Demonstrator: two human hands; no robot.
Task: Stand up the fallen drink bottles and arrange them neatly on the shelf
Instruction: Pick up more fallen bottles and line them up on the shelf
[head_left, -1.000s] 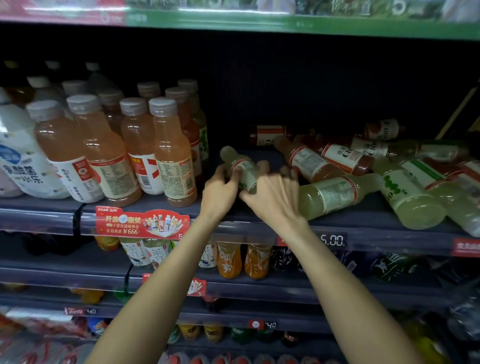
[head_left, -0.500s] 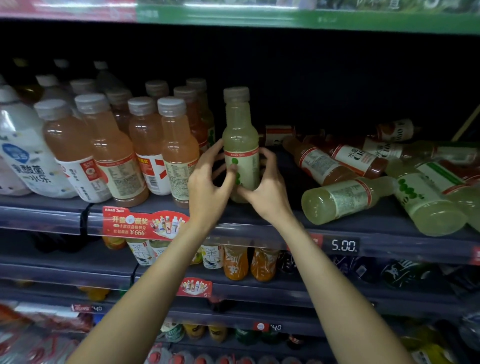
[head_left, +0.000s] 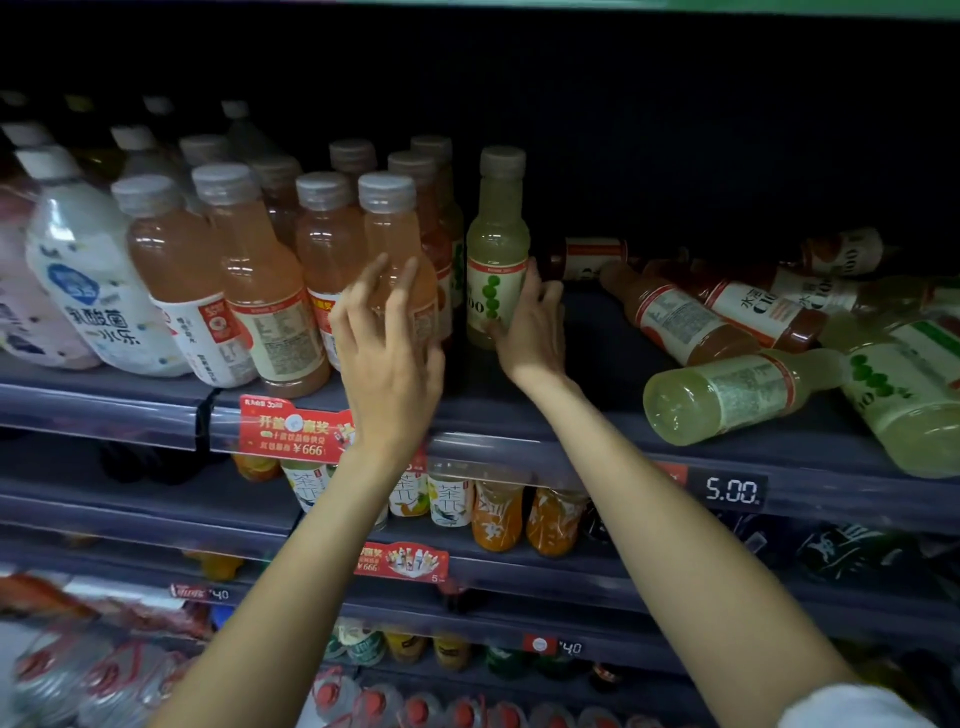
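Your right hand grips the upright green bottle on the shelf; your left hand hovers, fingers released.

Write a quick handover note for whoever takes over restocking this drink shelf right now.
Left hand: open, fingers spread in front of the upright orange bottles, gripping nothing.
Right hand: grips the lower body of the pale green bottle.
Done: that green bottle stands upright on the shelf, just right of the orange rows.
Left: the fallen bottles on the right, pale green and reddish ones, lie on their sides in a heap. Stand each up and line them in rows beside the green one.
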